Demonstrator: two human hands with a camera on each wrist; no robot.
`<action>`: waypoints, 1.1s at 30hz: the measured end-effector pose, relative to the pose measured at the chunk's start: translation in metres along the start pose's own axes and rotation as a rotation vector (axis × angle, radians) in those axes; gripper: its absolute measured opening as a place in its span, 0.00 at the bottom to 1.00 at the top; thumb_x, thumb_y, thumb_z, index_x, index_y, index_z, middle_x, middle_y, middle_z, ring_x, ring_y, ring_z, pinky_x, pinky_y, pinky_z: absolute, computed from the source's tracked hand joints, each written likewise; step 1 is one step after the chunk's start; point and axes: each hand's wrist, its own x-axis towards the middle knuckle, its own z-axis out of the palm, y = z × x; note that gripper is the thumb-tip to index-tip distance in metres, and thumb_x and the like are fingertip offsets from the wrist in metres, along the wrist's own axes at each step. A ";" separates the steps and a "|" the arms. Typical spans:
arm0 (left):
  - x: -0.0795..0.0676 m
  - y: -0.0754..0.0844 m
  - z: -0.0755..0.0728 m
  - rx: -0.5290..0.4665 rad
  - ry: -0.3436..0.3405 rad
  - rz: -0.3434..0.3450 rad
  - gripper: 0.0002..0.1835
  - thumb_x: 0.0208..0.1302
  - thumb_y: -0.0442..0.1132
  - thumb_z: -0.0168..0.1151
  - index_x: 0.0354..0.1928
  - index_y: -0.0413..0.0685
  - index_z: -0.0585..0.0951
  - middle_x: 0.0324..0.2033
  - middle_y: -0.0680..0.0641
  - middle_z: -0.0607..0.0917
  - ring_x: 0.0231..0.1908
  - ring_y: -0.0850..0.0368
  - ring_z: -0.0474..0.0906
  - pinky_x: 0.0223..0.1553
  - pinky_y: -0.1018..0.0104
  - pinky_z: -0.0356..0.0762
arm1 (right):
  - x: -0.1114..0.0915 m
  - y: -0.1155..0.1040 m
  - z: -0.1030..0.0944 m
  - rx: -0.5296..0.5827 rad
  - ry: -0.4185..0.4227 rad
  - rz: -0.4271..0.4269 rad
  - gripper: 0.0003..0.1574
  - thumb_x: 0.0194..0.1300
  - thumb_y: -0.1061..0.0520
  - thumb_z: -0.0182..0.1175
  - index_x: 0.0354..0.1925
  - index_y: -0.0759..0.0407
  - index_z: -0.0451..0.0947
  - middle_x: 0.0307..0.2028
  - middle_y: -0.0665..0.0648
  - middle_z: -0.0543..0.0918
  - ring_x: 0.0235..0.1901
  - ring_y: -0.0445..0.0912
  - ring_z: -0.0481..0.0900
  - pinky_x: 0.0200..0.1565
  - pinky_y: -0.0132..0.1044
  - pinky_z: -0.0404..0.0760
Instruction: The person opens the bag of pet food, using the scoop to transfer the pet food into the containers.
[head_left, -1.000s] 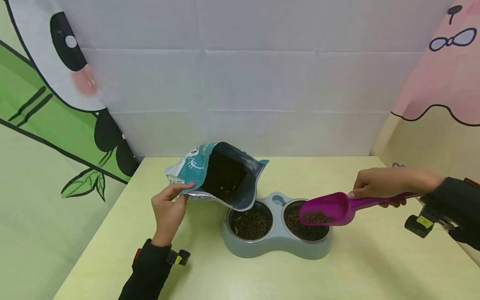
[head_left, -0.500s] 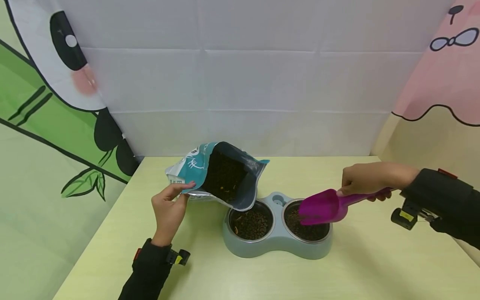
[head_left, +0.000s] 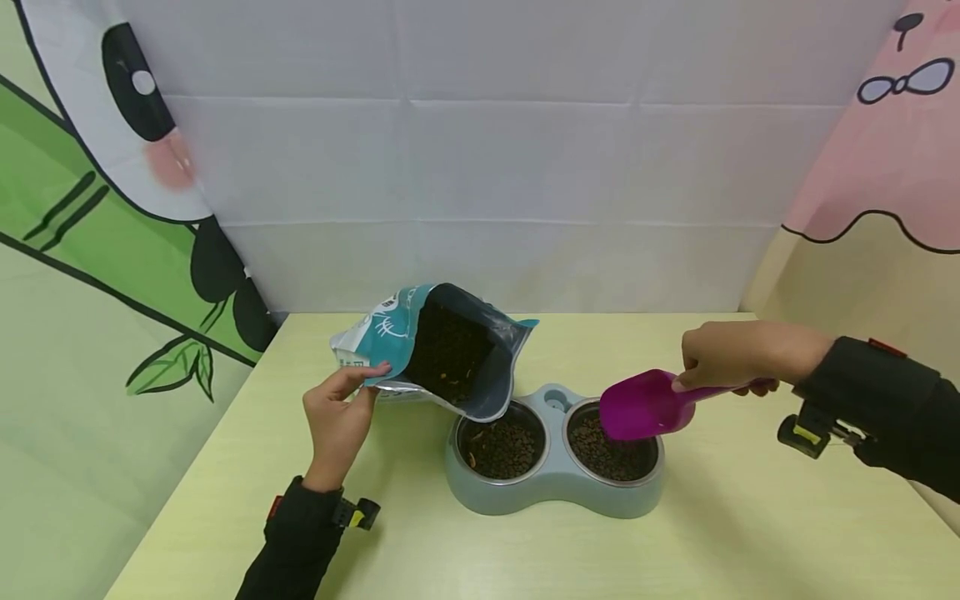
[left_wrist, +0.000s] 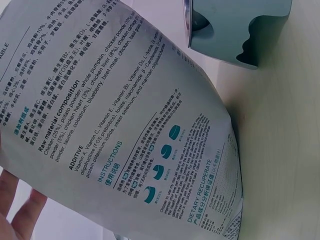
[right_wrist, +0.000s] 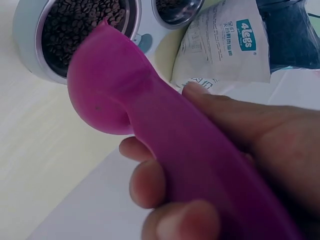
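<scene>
My left hand (head_left: 341, 425) pinches the lower edge of an opened pet food bag (head_left: 393, 329), tilted so its mouth faces me and shows dark kibble inside. In the left wrist view the printed back of the bag (left_wrist: 135, 125) fills most of the frame. With curled fingers my right hand (head_left: 731, 357) grips the handle of a purple scoop (head_left: 645, 407). The scoop is tipped over the right bowl of a blue-grey double pet feeder (head_left: 555, 492). Kibble (head_left: 506, 448) lies in the left bowl and kibble (right_wrist: 65, 37) also covers the right one.
The feeder stands on a pale wooden table (head_left: 450, 558). Behind the table hangs a creased white sheet (head_left: 517, 167), with cartoon-printed cloth (head_left: 127, 250) at the left side and a pink printed cloth (head_left: 892, 175) at the right.
My right hand has moved left and turned the scoop over; the kibble seen in it earlier is no longer visible there. The scoop has risen slightly. My left hand and the bag stayed put.
</scene>
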 end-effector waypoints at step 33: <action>0.030 0.035 -0.006 0.064 -0.040 -0.094 0.04 0.50 0.21 0.59 0.28 0.33 0.79 0.27 0.38 0.82 0.28 0.62 0.78 0.34 0.78 0.73 | 0.013 0.083 0.064 0.595 0.188 -0.056 0.20 0.66 0.45 0.48 0.35 0.61 0.70 0.20 0.57 0.73 0.16 0.46 0.68 0.16 0.34 0.70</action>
